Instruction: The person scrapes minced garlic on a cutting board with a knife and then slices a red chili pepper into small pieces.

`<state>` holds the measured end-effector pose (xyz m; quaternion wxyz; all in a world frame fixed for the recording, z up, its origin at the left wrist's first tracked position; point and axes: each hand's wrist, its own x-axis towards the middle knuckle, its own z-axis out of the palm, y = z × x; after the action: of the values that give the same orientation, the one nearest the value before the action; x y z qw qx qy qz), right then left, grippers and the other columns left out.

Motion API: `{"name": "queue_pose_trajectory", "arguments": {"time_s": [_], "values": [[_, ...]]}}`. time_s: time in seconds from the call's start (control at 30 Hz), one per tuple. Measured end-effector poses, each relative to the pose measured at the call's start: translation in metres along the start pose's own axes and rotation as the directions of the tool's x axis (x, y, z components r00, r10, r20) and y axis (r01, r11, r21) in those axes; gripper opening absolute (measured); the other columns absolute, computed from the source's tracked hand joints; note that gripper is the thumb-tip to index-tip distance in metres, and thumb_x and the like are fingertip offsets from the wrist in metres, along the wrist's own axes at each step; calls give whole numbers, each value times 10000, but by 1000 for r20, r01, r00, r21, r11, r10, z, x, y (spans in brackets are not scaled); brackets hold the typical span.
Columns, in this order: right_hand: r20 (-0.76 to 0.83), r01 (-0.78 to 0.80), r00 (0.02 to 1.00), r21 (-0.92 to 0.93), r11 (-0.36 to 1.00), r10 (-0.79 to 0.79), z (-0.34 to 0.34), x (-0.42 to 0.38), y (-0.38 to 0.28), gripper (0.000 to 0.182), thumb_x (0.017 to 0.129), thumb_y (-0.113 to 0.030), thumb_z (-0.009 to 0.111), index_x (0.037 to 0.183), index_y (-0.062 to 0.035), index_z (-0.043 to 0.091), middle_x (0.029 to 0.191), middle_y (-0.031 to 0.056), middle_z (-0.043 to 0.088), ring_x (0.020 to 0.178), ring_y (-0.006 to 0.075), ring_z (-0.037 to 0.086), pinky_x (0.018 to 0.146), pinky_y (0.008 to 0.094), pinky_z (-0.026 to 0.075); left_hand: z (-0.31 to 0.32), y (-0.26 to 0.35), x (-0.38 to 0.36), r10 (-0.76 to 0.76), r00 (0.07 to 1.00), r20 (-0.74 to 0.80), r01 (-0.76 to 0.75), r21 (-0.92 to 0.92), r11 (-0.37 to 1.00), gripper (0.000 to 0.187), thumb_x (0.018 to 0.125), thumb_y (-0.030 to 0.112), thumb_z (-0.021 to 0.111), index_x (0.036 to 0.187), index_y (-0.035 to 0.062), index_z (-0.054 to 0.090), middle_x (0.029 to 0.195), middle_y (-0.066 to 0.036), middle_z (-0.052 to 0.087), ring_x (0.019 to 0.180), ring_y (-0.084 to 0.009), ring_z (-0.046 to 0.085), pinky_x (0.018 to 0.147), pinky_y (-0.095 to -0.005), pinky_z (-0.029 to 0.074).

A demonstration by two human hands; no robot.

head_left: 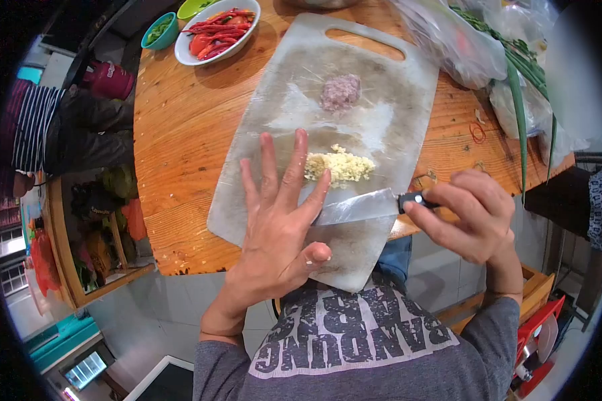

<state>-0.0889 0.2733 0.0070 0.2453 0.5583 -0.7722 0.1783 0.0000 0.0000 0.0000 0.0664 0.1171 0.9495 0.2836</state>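
Observation:
My right hand grips the black handle of a kitchen knife, its blade lying low over the cutting board and pointing left. The fingers of my left hand are spread over the board, and its index finger reaches the blade, hiding the tip. Just beyond the blade lies a pile of finely chopped pale yellow garlic, next to my left fingertips. A small mound of minced purplish shallot sits farther up the worn white cutting board.
At the back left of the wooden table stand a white bowl of red chillies and tomato and a teal bowl of chopped greens. Plastic bags and green onions occupy the right. A person stands at the left.

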Motion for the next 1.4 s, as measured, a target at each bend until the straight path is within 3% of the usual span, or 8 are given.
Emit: {"name": "queue_pose_trajectory", "arguments": {"time_s": [0.07,0.37,0.47,0.77,0.87,0.97,1.07,1.4], "values": [[8,-11,1000,38,999,10,2,4,6,312,650,-194,726,959,-170,757,885,7,652,751,159,610,580,276,519,-7,-1,2,-47,999,2,47,-3,999,1056,874,841,-4,1415,165,600,1669,-174,179,1539,-452,-37,1169,-664,-66],[80,-60,995,-41,997,63,-5,-10,22,265,721,-159,804,982,-185,768,880,11,655,744,186,602,579,302,491,10,-2,11,18,999,-28,-16,71,997,1016,885,844,58,1373,165,636,1662,-170,212,1539,-457,-7,1170,-664,-54],[35,-44,998,-35,998,45,2,-12,27,282,683,-168,712,960,-158,757,852,7,655,718,160,586,538,273,455,6,-1,11,19,999,-38,-17,71,997,1008,890,840,60,1339,171,666,1656,-173,232,1539,-456,7,1173,-656,-52],[34,-118,993,23,993,117,6,-13,32,234,717,-204,820,932,-144,751,826,17,649,651,183,582,523,293,455,4,-8,9,-18,992,-128,18,0,1000,1003,887,847,60,1203,199,758,1631,-169,301,1538,-452,62,1177,-648,-41],[43,-129,991,20,991,128,7,-15,33,285,686,-210,851,939,-131,749,806,24,637,660,189,585,536,298,456,4,-11,10,-58,987,-153,59,-2,998,1013,887,845,44,1198,200,761,1629,-155,313,1541,-437,75,1183,-640,-38],[46,-186,982,40,982,185,7,-17,34,317,667,-195,874,946,-113,749,800,29,630,667,193,587,545,304,457,7,-20,9,-38,985,-167,26,-72,997,906,945,780,173,1224,126,735,1639,-186,264,1531,-472,47,1161,-688,-28],[62,-229,972,60,972,225,9,-20,31,334,656,-180,887,950,-97,752,802,31,629,672,194,587,546,308,455,8,-20,9,-74,982,-176,36,-208,978,909,960,759,146,1255,116,715,1635,-180,274,1532,-466,55,1177,-668,-10],[116,-267,959,84,960,257,3,-19,17,308,677,-142,869,964,-100,766,834,31,655,685,191,599,563,311,463,11,-21,9,-98,968,-229,45,-227,973,917,971,744,124,1283,80,674,1586,-184,348,1520,-477,105,1198,-639,55]]}}
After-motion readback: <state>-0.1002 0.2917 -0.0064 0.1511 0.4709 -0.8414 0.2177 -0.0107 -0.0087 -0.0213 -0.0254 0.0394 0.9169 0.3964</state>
